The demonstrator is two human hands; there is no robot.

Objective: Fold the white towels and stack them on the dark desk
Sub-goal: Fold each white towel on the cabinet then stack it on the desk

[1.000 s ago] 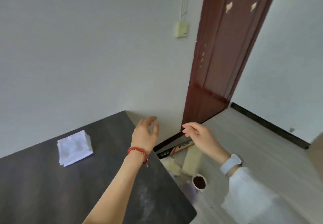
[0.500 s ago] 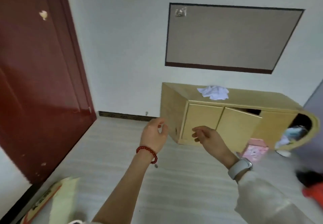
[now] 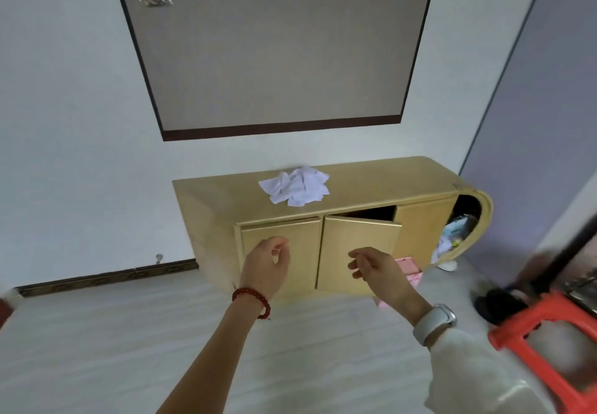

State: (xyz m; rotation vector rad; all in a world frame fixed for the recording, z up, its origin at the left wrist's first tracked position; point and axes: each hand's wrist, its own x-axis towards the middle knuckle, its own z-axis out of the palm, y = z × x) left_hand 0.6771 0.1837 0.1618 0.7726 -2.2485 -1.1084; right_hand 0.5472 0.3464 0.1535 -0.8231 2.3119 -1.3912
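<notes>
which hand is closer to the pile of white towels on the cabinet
Left. The left hand hangs just below the white towels; the right hand is below and further right.

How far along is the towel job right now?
Done: nothing finished shows here; the desk is out of view. In hand: nothing; the left hand and right hand are empty. Left: crumpled white towels on the wooden cabinet need fetching, folding and stacking.

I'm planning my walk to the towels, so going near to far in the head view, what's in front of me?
Pale wood-look floor → yellow wooden cabinet → crumpled white towels on top of it → brown-framed grey wall board.
</notes>
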